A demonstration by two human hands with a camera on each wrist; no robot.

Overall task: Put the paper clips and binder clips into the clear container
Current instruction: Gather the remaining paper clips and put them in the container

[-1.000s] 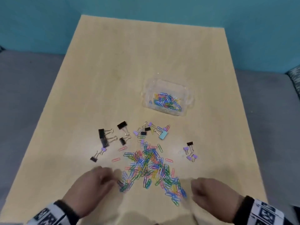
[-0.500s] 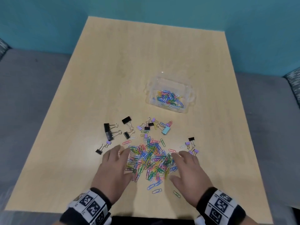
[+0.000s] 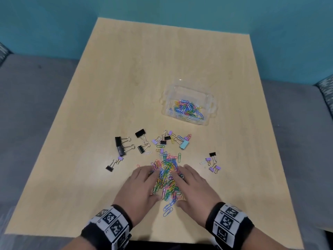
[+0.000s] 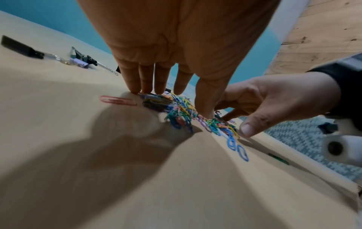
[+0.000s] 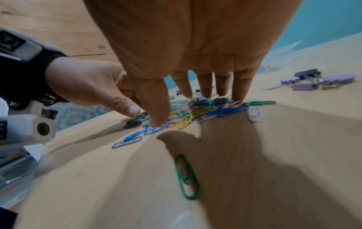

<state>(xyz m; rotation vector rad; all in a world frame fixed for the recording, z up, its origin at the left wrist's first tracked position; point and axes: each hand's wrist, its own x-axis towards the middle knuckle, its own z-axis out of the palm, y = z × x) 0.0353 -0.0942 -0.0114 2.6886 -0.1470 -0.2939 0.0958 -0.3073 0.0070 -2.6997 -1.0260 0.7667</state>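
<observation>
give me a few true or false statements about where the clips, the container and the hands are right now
1. The clear container already has paper clips in it. True.
2. The left hand is lifting a black binder clip. False: it rests, fingers straight, against the pile of paper clips on the table.
3. The right hand is on the other side of the same pile. True.
4. The light blue binder clip lies inside the container. False: it lies on the table between the pile and the container.
5. All black binder clips are in the container. False: they lie on the table.
</observation>
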